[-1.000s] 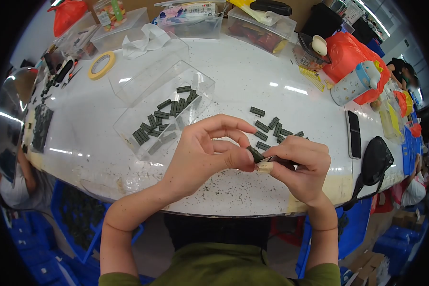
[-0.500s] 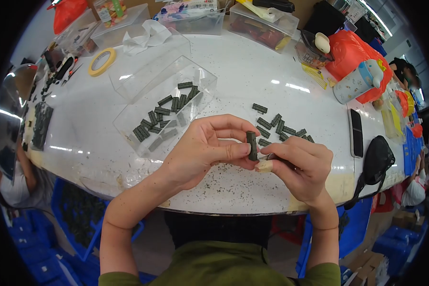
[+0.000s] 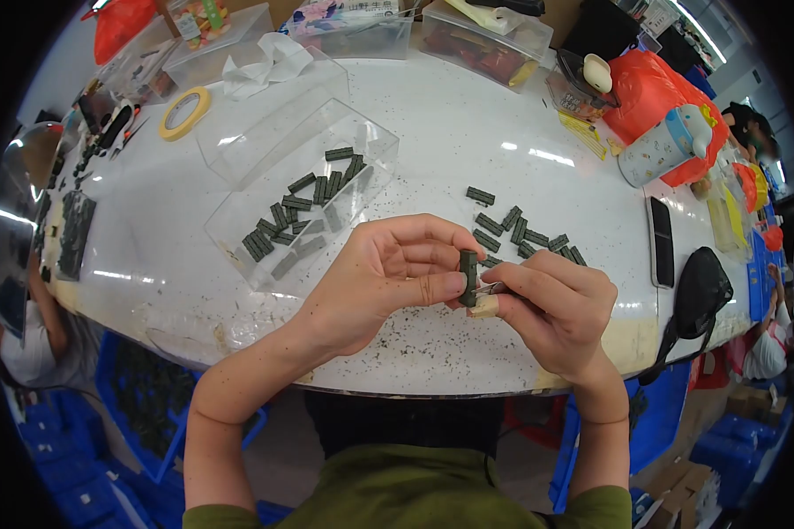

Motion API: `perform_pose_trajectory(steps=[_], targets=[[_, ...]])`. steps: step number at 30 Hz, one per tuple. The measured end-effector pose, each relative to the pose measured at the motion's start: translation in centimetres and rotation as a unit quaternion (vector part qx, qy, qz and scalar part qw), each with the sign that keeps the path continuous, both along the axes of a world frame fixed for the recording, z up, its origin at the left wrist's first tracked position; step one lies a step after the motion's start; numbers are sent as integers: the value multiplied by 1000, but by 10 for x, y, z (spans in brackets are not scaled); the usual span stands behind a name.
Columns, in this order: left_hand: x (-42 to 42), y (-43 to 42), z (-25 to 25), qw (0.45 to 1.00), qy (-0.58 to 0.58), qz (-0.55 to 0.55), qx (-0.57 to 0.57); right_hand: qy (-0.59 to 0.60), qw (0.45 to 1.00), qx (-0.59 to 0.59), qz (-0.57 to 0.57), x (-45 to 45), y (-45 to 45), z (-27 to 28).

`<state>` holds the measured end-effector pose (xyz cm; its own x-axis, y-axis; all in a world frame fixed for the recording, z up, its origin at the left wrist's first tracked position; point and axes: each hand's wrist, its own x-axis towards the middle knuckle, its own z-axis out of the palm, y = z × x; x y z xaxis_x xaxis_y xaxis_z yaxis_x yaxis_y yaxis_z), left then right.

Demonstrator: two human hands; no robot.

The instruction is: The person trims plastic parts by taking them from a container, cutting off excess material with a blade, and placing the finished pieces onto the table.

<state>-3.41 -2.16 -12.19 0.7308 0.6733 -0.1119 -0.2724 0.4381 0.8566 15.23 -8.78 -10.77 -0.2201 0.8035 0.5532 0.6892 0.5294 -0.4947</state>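
Note:
My left hand (image 3: 375, 278) pinches a small dark green ribbed block (image 3: 468, 278) upright between thumb and fingers. Closed on a small thin metal blade (image 3: 492, 288), my right hand (image 3: 558, 304) holds it against the block's right side; most of the blade is hidden by the fingers. Pale yellow tape wraps the right thumb tip. Beyond the hands, several similar loose blocks (image 3: 512, 218) lie on the table. More of these blocks (image 3: 296, 203) sit in a clear plastic box (image 3: 362, 198) at the left.
Dark crumbs cover the white table (image 3: 450, 115). Masking tape (image 3: 185, 113) and clear tubs (image 3: 485, 44) stand at the back. A cup (image 3: 653, 159), phone (image 3: 661, 242) and black pouch (image 3: 702, 291) are at right. A blue crate (image 3: 163, 450) stands below the table's edge.
The held block has turned slightly in my left fingers, and the blade in my right hand now shows against its side. The view has shifted a little.

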Motion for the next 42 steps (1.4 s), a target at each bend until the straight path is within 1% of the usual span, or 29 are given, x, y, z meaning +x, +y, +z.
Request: perform_pose_trajectory(steps=[6,11,17,22,26,31,36,42], targets=[[0,0,-1,1000,16,1,24,-46,999,22,-5,-1,-2,2],[1,-1,0,1000,-1,2,5,-35,999,15,15,1,-2,0],[1,-1,1,1000,-2,8,0,-7,1000,8,5,1,0,-2],[0,-1,2,999,28,31,32,-2,999,-40,9,0,-1,1],[2,-5,5,996,6,84,36,88,993,-70,29,7,2,-1],[1,-6,8,992,26,96,73,142,984,-102,29,6,6,-1],[-1,-6,9,994,29,89,62,184,972,-142,39,8,8,-6],[-2,-7,11,994,33,87,57,185,967,-163,61,9,11,-3]])
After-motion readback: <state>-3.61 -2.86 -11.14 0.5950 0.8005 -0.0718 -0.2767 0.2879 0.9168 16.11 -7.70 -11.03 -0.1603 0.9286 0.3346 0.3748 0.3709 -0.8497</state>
